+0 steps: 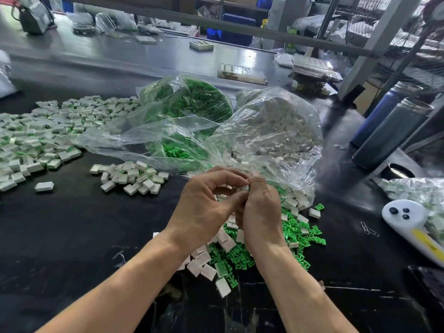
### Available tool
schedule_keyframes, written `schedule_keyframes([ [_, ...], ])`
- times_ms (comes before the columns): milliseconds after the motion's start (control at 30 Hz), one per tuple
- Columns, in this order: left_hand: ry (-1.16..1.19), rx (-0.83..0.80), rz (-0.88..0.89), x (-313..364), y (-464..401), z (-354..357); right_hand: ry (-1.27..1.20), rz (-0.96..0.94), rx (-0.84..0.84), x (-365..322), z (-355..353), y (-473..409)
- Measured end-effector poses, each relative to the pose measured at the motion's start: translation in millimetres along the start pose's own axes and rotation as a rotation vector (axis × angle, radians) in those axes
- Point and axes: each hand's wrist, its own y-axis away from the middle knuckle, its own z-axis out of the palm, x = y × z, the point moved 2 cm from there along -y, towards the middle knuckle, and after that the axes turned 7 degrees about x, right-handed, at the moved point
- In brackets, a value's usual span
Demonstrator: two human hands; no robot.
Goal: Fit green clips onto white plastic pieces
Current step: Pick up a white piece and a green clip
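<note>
My left hand point(204, 207) and right hand point(258, 212) pinch one white piece point(244, 188) between them. Loose green clips point(295, 234) lie at four o'clock. I should line the clip up straight, then push gently until it sits.

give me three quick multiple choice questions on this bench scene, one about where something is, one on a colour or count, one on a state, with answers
1. Where does the bag of green clips lie?
A. left of the bag of white pieces
B. right of it
C. under the bench

2. How many dark bottles stand at the right edge?
A. one
B. two
C. four

3. What are the hands doing?
A. resting flat
B. both pinching a small white piece
C. lifting a bag

Answers:
1 A, the green-filled bag sits left of the white-filled one.
2 B, two tall bottles stand side by side.
3 B, the left hand and right hand meet with fingers curled round the piece.
</note>
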Motion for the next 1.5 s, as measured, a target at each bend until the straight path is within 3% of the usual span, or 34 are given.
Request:
schedule_keyframes([
  [200,-0.029,0.003,-0.021,-2.6,0.7,-1.7,-0.109,0.074,-0.038,1.8,-1.4,1.4],
  [467,-0.098,0.026,-0.01,-2.0,1.1,1.6,-0.135,0.143,0.033,7.9,0.9,-2.4],
  [1267,-0.138,0.039,0.052,1.3,3.6,0.5,-0.19,0.085,-0.001,7.2,4.2,-1.7],
  [1500,-0.121,0.076,-0.027,-1.8,1.2,-7.1,-0.01,-0.05,-0.042,0.0,-10.9,-2.8],
])
